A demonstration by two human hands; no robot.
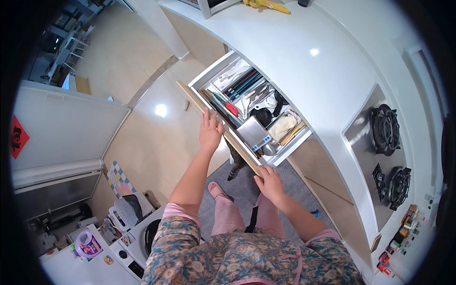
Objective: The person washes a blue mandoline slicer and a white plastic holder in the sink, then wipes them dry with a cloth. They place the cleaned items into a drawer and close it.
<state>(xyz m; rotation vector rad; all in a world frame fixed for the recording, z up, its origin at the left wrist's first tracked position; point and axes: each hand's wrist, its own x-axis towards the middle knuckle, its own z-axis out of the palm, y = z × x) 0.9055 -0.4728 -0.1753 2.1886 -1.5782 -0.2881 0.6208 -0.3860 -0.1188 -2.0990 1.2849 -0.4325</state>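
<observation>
A kitchen drawer (294, 146) stands pulled out below the white worktop. My left hand (211, 134) lies against the middle of its wooden front panel (239, 146), fingertips on the top edge and slightly apart. At the panel's near end, my right hand (271, 182) curls its fingers over the edge, thumb on the outer side. Inside are a digital kitchen scale (253, 132), dark chopsticks (245, 84) in a tray, a red-handled utensil (231, 108), a black round item (261, 115), metal cutlery (259, 92) and a pale cloth-like item (283, 127).
A striped cat (235, 162), partly hidden by the drawer, is on the grey mat (221, 178) near my feet. A gas hob (370, 149) is set into the worktop (285, 46); bananas (267, 5) lie farther back. Lower left are a washing machine (133, 245) and a purple detergent bottle (87, 244).
</observation>
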